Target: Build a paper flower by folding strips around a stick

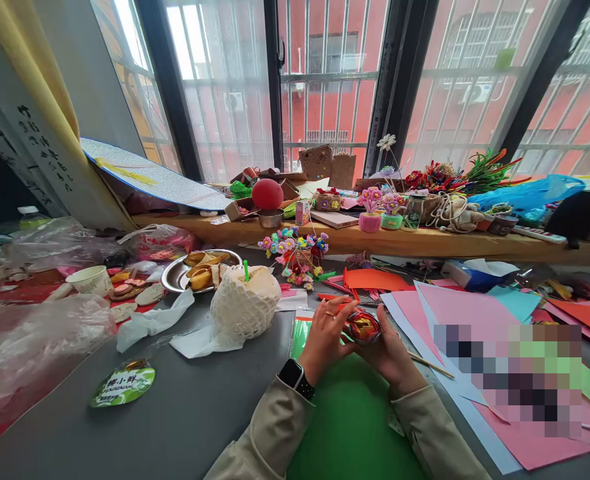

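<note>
Between my two hands is a round red-and-gold bundle (pixel 365 327) with layered, shiny-looking strips; its exact kind I cannot make out. My left hand (pixel 327 337), with a watch on the wrist and a ring, has its fingers bent against the bundle's left side. From the right and below, my right hand (pixel 392 357) is wrapped round it, with part of the bundle hidden by the fingers. Beneath both forearms lies a green sheet (pixel 355 420). A thin wooden stick (pixel 432 365) sticks out beside my right hand.
A netted, peeled coconut (pixel 247 310) with a green straw stands to the left, before a metal dish (pixel 175 279) of banana peels. Pink paper sheets (pixel 462 307) spread at the right. Behind my hands are bead flowers (pixel 295 253) and a cluttered wooden sill (pixel 255 233).
</note>
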`<state>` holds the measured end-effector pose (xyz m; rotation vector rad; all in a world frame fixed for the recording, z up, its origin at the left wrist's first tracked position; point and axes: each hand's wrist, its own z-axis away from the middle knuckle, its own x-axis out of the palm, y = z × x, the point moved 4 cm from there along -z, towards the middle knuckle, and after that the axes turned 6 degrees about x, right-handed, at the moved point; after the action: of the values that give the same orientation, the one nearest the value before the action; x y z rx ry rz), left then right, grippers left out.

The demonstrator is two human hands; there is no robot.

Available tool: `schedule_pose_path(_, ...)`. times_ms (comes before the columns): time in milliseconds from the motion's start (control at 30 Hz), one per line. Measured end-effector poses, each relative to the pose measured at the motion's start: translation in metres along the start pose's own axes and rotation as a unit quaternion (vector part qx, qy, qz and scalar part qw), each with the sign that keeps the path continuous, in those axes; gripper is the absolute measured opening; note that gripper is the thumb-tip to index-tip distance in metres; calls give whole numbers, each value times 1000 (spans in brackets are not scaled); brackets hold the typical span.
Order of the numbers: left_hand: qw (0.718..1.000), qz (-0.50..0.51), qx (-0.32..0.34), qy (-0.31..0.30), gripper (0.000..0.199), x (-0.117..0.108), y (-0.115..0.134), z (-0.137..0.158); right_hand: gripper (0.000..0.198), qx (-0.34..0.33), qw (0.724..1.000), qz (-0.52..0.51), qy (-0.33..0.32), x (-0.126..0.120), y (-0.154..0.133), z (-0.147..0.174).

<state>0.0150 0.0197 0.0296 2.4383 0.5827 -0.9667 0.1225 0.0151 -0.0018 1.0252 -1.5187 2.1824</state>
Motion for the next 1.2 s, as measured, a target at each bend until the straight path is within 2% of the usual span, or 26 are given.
schedule_pose_path(133,1000,8,-9,13,75,0,-1,1,35,-54,998,-39,14,-4,-10,4)
schedule_pose_path(267,999,11,-22,22,69,-1,0,1,25,-124,988,-83,32,-11,-22,9)
schedule_pose_path(433,999,5,-34,10,61,-1,0,3,15,-170,981,-87,37,-18,-26,11)
schedule_pose_path(600,999,6,-34,-3,57,1,1,3,22,-168,977,-133,-4,-20,-26,10)
schedule_pose_path(733,999,12,-32,-6,55,0,2,2,13,-155,976,-149,-37,-18,-26,9)
schedule_pose_path(800,999,18,-30,-7,53,0,3,1,11,-145,974,-170,-31,-18,-25,9)
schedule_pose_path(933,999,34,-29,-6,48,0,5,1,12,-122,969,-213,28,-18,-23,10)
schedule_pose_path(1067,999,43,-28,-4,45,-1,7,1,6,-133,958,-248,63,-18,-24,13)
schedule_pose_path(1200,998,46,-33,-7,44,-1,7,0,8,-140,950,-275,41,-15,-25,14)
